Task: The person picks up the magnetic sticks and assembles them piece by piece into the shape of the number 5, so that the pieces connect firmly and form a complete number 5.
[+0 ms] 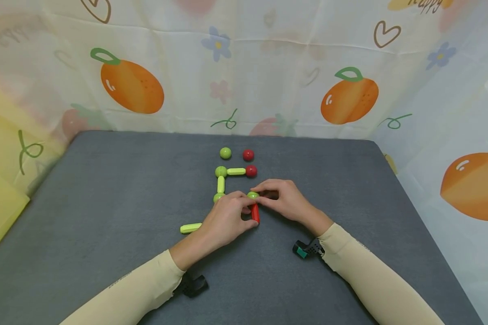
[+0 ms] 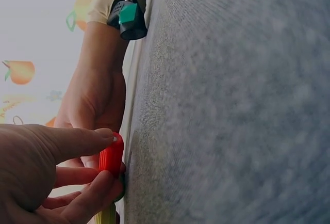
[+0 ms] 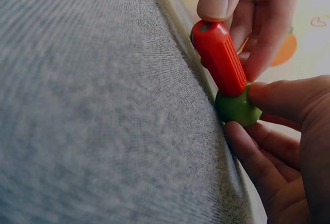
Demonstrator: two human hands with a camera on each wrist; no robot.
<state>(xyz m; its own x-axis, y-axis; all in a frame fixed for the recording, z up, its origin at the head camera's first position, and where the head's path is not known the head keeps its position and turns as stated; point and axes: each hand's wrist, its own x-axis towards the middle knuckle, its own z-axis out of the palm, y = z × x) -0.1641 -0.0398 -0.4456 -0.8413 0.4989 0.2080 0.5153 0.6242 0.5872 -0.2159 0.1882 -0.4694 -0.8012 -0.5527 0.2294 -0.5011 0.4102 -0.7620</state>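
Observation:
Near the table's middle, my right hand (image 1: 286, 198) pinches a green ball (image 1: 253, 195) between thumb and fingers. A red rod (image 1: 255, 214) stretches from that ball toward me, its end against the ball in the right wrist view. My left hand (image 1: 229, 214) holds the rod, the thumb on its free end and fingers along its side. Behind the hands, yellow-green rods (image 1: 236, 171) join a green corner ball (image 1: 221, 171) to a red ball (image 1: 251, 171) and to another green ball (image 1: 218, 197), partly covered by my left hand. What lies under that hand is hidden.
A loose green ball (image 1: 225, 153) and a loose red ball (image 1: 248, 155) lie toward the far edge of the grey table (image 1: 126, 189). Left of my left wrist is a yellow-green rod (image 1: 190, 228), partly hidden. A fruit-print curtain (image 1: 260, 67) hangs behind the table.

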